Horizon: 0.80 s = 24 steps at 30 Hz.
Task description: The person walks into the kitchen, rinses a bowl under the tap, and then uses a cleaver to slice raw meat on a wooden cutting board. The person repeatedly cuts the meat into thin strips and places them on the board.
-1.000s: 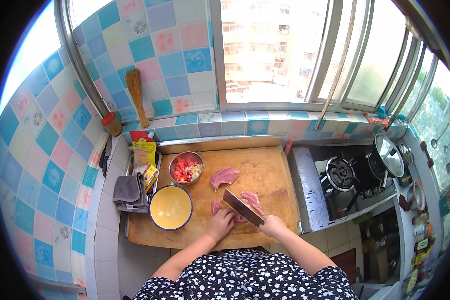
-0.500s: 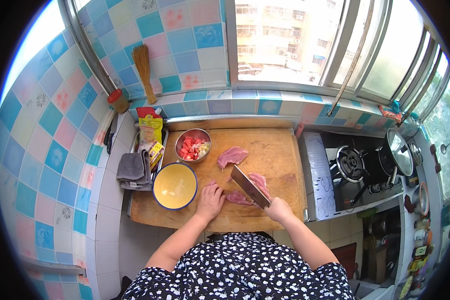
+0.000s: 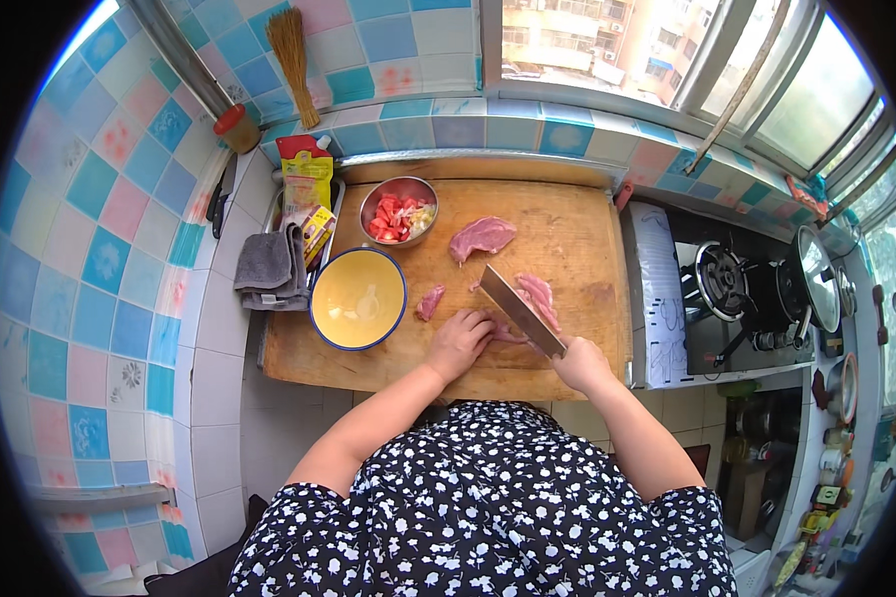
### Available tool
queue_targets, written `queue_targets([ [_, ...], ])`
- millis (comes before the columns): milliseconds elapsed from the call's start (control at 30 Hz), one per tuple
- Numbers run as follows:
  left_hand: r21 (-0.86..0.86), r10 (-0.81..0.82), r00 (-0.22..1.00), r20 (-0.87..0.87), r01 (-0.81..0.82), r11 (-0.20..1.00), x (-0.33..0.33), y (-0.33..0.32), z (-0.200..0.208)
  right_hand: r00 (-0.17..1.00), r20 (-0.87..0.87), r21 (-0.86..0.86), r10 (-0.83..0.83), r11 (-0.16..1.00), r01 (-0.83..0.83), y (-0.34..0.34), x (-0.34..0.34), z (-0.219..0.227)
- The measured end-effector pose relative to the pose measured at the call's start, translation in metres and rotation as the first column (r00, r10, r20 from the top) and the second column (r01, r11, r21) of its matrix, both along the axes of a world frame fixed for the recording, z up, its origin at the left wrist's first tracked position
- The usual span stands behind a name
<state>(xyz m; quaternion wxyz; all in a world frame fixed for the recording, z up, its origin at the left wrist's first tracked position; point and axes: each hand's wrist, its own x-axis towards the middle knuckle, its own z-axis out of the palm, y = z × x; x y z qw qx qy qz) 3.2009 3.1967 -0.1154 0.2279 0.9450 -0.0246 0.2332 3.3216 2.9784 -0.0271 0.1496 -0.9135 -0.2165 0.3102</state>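
From the head camera, your right hand (image 3: pixel 580 363) has its fingers wrapped tight around the handle of a cleaver (image 3: pixel 520 309), whose blade slants up and left from your knuckles. Your left hand (image 3: pixel 458 341) lies flat on the wooden cutting board (image 3: pixel 558 244), fingers together and curled onto a strip of raw meat (image 3: pixel 508 335) right beside the blade. A cut slice (image 3: pixel 429 301) lies just left of your left fingertips; more meat (image 3: pixel 540 297) sits just beyond the blade, and a larger raw piece (image 3: pixel 481 237) lies farther up the board.

Left of your left hand stands a yellow bowl with a blue rim (image 3: pixel 357 298); above it is a steel bowl of chopped red and pale vegetables (image 3: pixel 398 211). A grey cloth (image 3: pixel 267 269) hangs over a tray at the board's left edge. To your right sits a gas stove (image 3: pixel 727 289).

The blade hides part of the meat beneath it, and your right palm covers the handle entirely.
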Motion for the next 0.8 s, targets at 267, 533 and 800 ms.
queue_targets([
  [267, 0.105, -0.058, 0.997, -0.042, 0.062, 0.993, 0.003, 0.004, 0.002, 0.995, 0.084, 0.162, -0.048, 0.986, 0.034, 0.018, 0.017, -0.019],
  [533, -0.141, -0.027, 0.988, -0.151, 0.005, 0.99, 0.005, 0.012, 0.023, 0.982, 0.006, 0.442, -0.191, 0.881, 0.168, -0.006, 0.014, 0.026],
  [800, -0.488, -0.333, 0.922, -0.195, 0.204, 0.849, 0.043, -0.004, 0.085, 0.98, -0.032, 0.398, -0.195, 0.897, 0.191, -0.015, 0.008, 0.021],
])
